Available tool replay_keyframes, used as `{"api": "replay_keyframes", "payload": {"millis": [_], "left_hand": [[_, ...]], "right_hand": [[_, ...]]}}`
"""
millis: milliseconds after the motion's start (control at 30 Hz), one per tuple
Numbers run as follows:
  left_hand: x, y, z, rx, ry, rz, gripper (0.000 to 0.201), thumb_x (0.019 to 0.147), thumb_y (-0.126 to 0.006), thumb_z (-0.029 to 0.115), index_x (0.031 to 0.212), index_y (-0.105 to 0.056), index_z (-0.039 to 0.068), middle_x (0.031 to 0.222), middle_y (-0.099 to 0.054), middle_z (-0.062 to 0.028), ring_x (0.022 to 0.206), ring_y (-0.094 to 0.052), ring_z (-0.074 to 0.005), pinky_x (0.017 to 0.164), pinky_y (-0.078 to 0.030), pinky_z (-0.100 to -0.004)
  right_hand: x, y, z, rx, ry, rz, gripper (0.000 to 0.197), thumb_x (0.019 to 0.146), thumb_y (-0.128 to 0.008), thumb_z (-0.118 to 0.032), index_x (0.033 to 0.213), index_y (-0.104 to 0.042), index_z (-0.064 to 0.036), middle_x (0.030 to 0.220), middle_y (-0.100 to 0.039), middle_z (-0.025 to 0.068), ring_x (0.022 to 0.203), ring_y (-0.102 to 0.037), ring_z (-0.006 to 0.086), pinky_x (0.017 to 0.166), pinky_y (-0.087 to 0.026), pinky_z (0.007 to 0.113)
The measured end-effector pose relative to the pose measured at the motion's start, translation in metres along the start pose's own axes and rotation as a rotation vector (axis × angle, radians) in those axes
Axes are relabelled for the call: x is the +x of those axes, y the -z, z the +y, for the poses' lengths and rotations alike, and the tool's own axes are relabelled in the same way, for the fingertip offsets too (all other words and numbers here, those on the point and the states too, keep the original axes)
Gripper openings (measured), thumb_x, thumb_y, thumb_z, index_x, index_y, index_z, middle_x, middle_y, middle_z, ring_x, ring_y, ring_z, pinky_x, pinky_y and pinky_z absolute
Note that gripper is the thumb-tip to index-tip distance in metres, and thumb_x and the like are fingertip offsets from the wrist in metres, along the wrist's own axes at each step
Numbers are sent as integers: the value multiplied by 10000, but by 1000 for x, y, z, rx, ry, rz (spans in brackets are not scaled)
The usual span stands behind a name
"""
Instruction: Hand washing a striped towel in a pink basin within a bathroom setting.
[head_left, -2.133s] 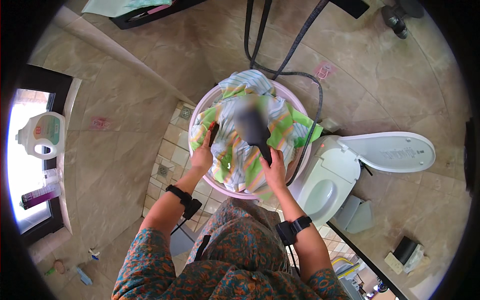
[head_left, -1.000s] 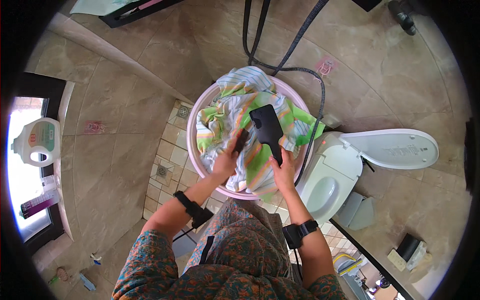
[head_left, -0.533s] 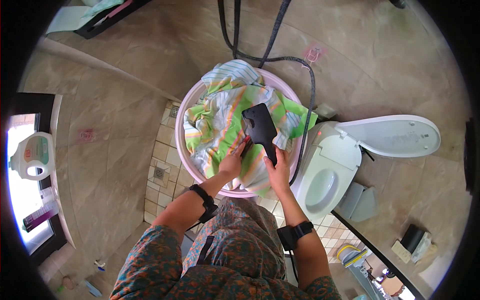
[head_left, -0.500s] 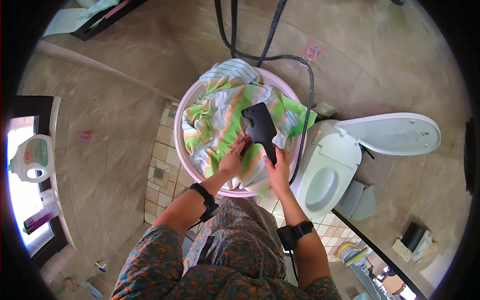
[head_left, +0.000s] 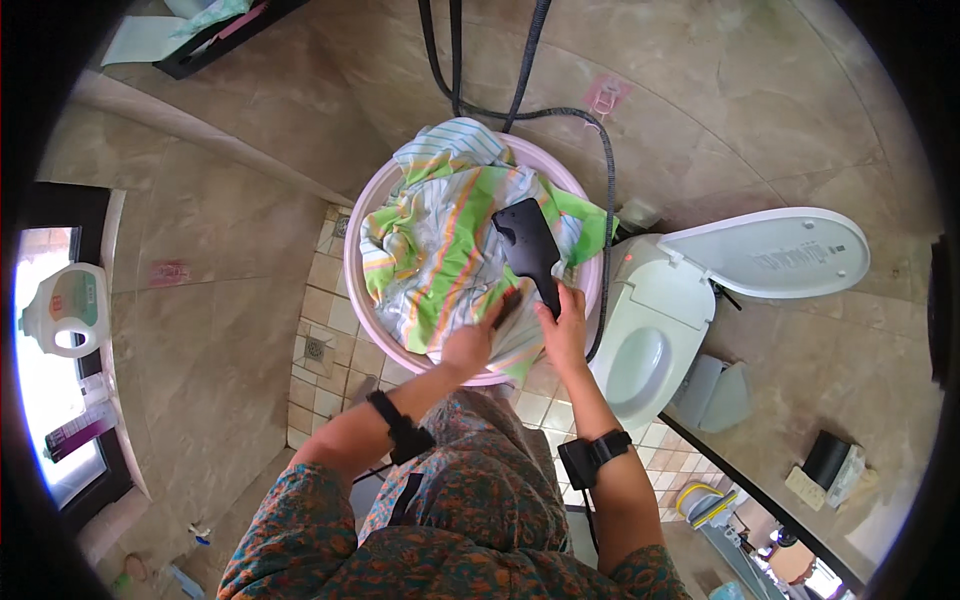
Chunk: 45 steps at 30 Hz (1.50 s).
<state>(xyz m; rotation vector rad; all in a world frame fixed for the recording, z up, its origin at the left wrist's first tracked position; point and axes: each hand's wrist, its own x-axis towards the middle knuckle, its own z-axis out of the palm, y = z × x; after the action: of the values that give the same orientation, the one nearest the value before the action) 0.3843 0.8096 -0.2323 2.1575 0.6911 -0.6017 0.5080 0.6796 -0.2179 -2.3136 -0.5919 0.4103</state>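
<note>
A pink round tub (head_left: 356, 250) holds a heap of striped cloth (head_left: 455, 230) in white, green and orange. My right hand (head_left: 566, 325) is wrapped round the handle of a black paddle-shaped shower head (head_left: 530, 245), which hangs over the right side of the heap. My left hand (head_left: 470, 347) rests on the cloth near the tub's front edge, its fingers stretched toward the shower head. Those fingertips look dark, and I see nothing clearly held in them.
A black hose (head_left: 608, 180) curves down past the tub's right side. To the right stands a white toilet (head_left: 650, 350) with its lid (head_left: 770, 250) raised. A white jug (head_left: 65, 312) stands by the window at left. Small tiles (head_left: 325, 285) cover the floor beside the tub.
My left hand has slid toward me and slightly right across the cloth. The shower head and my right hand have shifted slightly right over the heap.
</note>
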Motion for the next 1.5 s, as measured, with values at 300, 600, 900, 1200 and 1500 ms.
{"api": "replay_keyframes", "payload": {"millis": [300, 600, 900, 1200, 1500], "left_hand": [[11, -54, -8, 23, 128, -103, 628, 908, -398, 154, 1458, -197, 382, 962, -660, -202, 862, -659, -355, 766, -507, -481], [24, -55, -8, 84, 127, -135, 595, 912, -371, 157, 1436, -247, 409, 1041, -650, -187, 892, -662, -335, 758, -526, -448], [-6, -76, -19, 250, -105, -132, 509, 933, -394, 166, 1369, -381, 430, 996, -653, -131, 851, -672, -301, 694, -538, -411], [15, -103, -39, 259, -63, 2, 475, 917, -494, 287, 1373, -395, 376, 1005, -647, -121, 845, -662, -311, 704, -533, -420], [21, 31, -62, -223, 184, 805, 626, 784, -662, 168, 1343, -391, 89, 1258, -470, -200, 1049, -543, -402, 819, -494, -453]], "right_hand": [[2, -2, 4, -50, 43, -20, 490, 833, -642, -194, 1273, -469, -67, 1158, -473, 172, 1035, -536, 382, 829, -468, 447], [0, 0, -1, -40, 61, -62, 512, 816, -655, -181, 1281, -464, -85, 1157, -469, 163, 1042, -527, 371, 821, -474, 437], [-1, -8, 6, -61, 114, -120, 507, 814, -650, -190, 1275, -467, -90, 1144, -468, 170, 1018, -533, 379, 800, -477, 448], [13, -16, -8, -66, 160, -114, 499, 818, -653, -202, 1265, -480, -63, 1157, -481, 171, 1003, -541, 380, 797, -479, 441], [15, -29, -5, -99, 147, -99, 505, 815, -665, -202, 1268, -472, -90, 1145, -473, 167, 987, -558, 369, 773, -488, 442]]}}
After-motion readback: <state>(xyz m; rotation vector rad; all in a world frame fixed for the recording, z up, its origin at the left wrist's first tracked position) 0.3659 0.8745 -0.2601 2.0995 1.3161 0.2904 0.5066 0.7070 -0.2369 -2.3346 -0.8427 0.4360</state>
